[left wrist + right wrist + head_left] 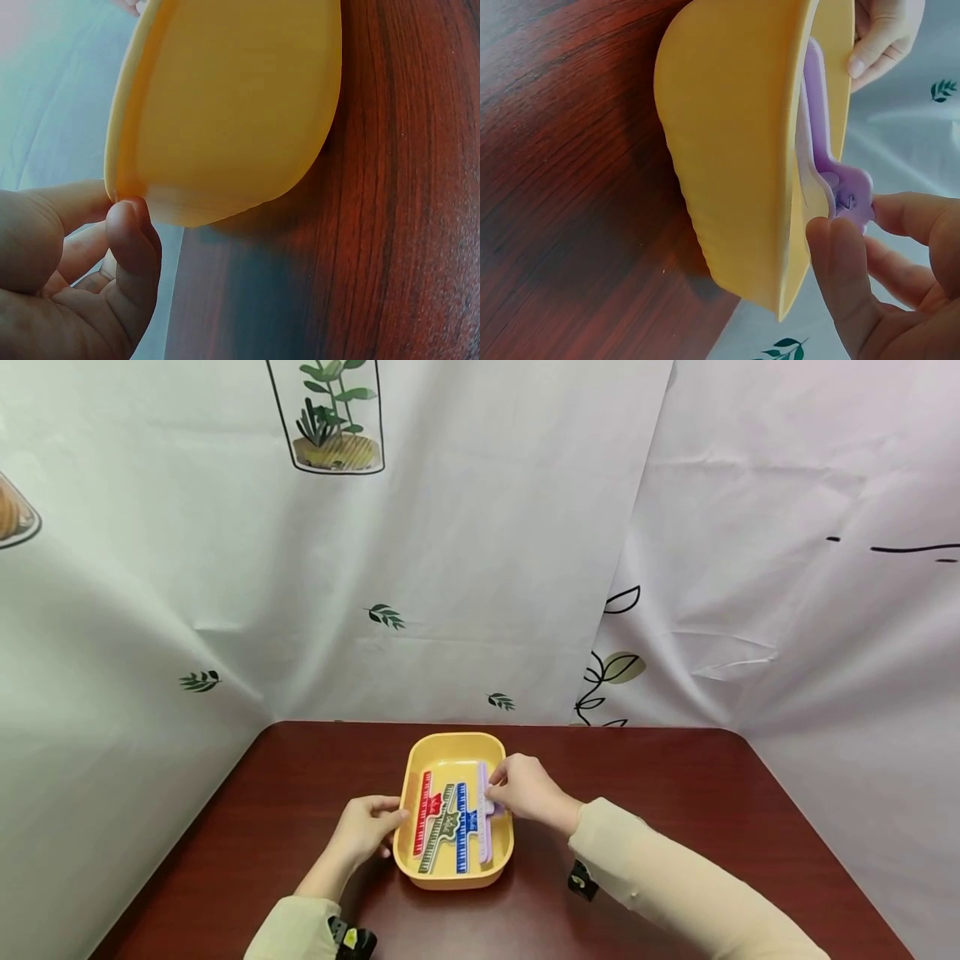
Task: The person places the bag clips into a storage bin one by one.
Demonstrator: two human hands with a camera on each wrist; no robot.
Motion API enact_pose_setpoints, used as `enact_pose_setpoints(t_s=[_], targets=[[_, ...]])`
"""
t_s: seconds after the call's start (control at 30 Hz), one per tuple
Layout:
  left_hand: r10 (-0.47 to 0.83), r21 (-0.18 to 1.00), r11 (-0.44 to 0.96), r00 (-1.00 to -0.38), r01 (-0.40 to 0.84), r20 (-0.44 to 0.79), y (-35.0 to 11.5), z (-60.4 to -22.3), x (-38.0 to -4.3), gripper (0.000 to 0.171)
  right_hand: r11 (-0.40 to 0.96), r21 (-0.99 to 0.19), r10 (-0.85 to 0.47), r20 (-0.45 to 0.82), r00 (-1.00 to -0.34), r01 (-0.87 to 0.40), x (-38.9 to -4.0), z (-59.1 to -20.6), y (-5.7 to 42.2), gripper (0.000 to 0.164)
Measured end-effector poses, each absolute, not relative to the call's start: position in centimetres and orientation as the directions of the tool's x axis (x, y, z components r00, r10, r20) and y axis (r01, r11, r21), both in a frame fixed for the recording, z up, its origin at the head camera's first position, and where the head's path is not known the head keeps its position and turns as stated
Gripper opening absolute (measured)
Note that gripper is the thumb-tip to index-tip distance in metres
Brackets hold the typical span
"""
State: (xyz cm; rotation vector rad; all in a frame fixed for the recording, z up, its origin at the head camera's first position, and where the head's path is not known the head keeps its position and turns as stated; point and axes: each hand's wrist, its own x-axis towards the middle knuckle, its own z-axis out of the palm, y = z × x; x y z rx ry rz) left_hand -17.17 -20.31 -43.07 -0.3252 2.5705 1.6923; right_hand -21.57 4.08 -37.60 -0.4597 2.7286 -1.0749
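Note:
A yellow plastic tray (450, 882) sits on the table. My left hand (360, 831) pinches its left rim between thumb and fingers, as the left wrist view also shows. Inside lie a red ruler-like clip (422, 818), a green one (430, 850) and a blue one (462, 847), side by side lengthwise. Along the tray's right side stands a purple clip (817, 105), whose metal spring shows in the right wrist view. Thumb and fingers of my right hand (528, 789) pinch its handle tabs. The red and green clips lie close together.
The dark red-brown wooden table (315, 760) extends around the tray on all sides. Behind it hangs a white cloth (465, 568) printed with leaves and plants. Black wrist cameras (352, 939) are strapped below both sleeves.

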Motion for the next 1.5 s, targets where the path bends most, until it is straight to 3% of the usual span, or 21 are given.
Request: enact_pose_setpoints(t_s=[0.47,0.77,1.2,1.5], targets=[[-0.142,0.909,0.375,-0.980,-0.185,-0.141,-20.3,-43.1,-17.3,0.033,0.732,-0.658,-0.343,-0.132,-0.930,-0.176,-21.7,-37.9,2.4,0.016],[-0.141,0.908,0.376,-0.980,-0.186,-0.143,-20.3,-43.1,-17.2,0.034,0.769,-0.590,-0.377,-0.108,-0.920,-0.246,-21.6,-38.5,1.2,0.006],[-0.146,0.906,0.377,-0.978,-0.195,-0.150,-20.4,-43.0,-17.1,0.033,0.802,-0.539,-0.383,-0.131,-0.915,-0.258,-21.8,-38.7,0.0,0.020],[-0.147,0.905,0.373,-0.976,-0.203,-0.159,-20.2,-43.0,-17.0,0.034,0.857,-0.428,-0.379,-0.146,-0.914,-0.287,-21.8,-38.8,-0.4,0.022]])
